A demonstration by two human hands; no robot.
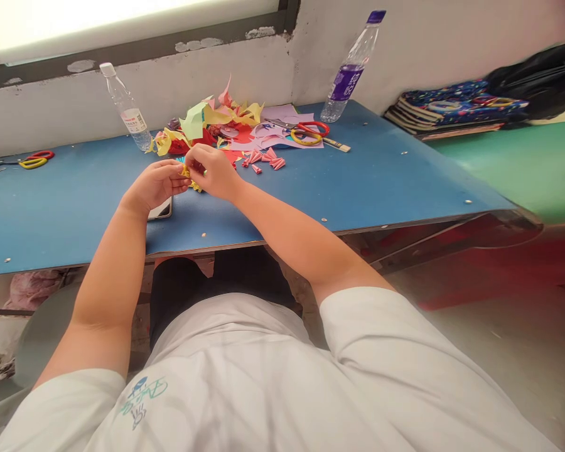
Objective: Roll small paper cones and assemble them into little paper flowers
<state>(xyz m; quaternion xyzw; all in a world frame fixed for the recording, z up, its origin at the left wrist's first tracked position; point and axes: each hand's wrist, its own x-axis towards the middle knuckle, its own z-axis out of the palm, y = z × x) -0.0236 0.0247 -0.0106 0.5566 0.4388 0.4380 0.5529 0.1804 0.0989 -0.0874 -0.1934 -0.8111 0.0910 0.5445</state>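
- Left fingers (179, 182) and right fingers (196, 152) pinch a yellow piece (185, 171)!
- Light pressure should spare its shape.
- Pink cones (278, 163) right of the fingers: no bumping!

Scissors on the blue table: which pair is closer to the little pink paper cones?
The scissors on the right, lying on lilac paper near the pink paper cones. The other pair lies far off, left of the white-capped bottle.

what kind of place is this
Probably a craft room or classroom: coloured paper scraps and red-and-yellow scissors lie on a blue table, with small pink pieces beside the scraps.
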